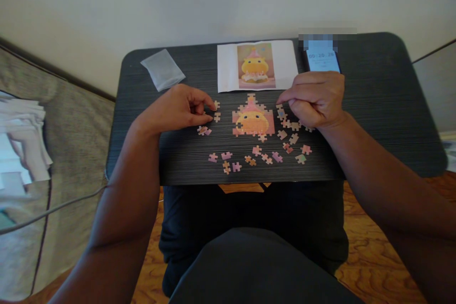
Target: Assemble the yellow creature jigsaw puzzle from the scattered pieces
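Observation:
A partly joined jigsaw (253, 121) of a yellow figure with a pink hat lies mid-table. My left hand (180, 108) rests left of it, thumb and fingers pinched at a loose piece (216, 105), with another piece (217, 116) just below. My right hand (315, 99) sits right of the jigsaw with curled fingers, its fingertips over several loose pieces (283, 115); whether it holds one is hidden. More loose pieces (256, 154) are scattered along the front of the table.
The small dark table (374, 118) stands over my lap. A printed reference picture (256, 65) lies at the back centre, a clear plastic bag (163, 69) at back left, a phone (322, 59) showing a timer at back right. A wall is behind.

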`<state>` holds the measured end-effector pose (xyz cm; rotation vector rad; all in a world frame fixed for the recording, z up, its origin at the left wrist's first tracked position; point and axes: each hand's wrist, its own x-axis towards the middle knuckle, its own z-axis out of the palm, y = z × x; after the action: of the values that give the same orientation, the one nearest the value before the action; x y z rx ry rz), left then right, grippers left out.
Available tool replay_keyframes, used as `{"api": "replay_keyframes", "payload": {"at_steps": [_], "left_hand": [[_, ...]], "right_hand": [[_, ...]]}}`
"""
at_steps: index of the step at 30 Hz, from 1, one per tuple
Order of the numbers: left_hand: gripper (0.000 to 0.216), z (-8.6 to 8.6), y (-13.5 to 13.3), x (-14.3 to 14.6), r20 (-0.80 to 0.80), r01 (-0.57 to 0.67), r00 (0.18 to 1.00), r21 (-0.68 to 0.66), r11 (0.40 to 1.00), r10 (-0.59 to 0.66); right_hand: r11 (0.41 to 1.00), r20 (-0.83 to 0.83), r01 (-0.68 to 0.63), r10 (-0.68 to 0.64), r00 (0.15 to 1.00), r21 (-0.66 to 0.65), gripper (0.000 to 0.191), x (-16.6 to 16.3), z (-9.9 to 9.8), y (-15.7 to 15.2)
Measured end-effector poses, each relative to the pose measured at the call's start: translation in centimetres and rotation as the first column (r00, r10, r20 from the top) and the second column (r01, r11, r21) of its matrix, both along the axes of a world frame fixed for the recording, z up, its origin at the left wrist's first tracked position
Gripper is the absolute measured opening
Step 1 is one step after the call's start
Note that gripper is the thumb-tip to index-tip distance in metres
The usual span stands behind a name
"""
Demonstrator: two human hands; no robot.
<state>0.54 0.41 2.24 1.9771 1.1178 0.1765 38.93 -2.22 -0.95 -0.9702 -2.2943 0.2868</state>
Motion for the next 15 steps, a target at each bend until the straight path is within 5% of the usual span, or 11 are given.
{"api": "replay_keyframes", "payload": {"at_steps": [15], "left_hand": [[0.038, 0.43, -0.20, 0.12, -0.014, 0.005, 1.000, 0.001, 1.000, -0.005]], "right_hand": [[0.962, -0.177, -0.111, 0.158, 0.971, 0.248, 0.022, -0.73, -0.44, 0.87]]}}
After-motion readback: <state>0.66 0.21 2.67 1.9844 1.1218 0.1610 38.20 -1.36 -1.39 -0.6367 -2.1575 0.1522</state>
